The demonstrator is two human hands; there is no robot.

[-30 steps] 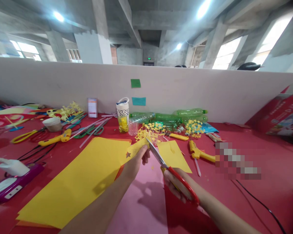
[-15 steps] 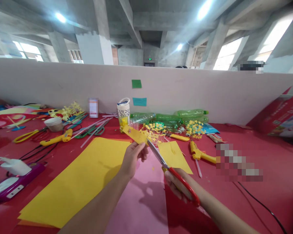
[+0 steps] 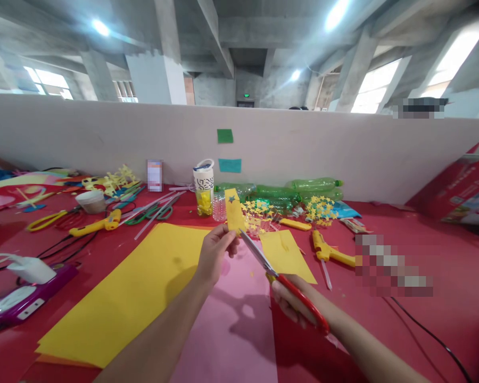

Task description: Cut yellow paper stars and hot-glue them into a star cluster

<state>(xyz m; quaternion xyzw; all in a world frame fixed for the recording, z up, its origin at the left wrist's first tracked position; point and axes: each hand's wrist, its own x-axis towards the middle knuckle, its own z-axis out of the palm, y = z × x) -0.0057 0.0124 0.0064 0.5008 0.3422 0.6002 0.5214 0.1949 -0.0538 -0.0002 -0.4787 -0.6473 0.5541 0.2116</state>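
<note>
My left hand pinches the lower end of a narrow yellow paper strip, held upright with a small star shape showing near its top. My right hand grips red-handled scissors. Their blades point up and left, the tips at the strip's lower right edge by my left fingers; whether they touch the paper I cannot tell. Below both hands lies a pink sheet. A yellow sheet rests just right of the blades, and large yellow sheets are stacked to the left.
Yellow paper stars, green plastic bottles and a white cup stand along the partition. A yellow glue gun lies right, another glue gun left. A purple power strip sits front left.
My left hand has turned the yellow paper strip from slanting up-left to nearly upright. The scissors stay in almost the same place in my right hand.
</note>
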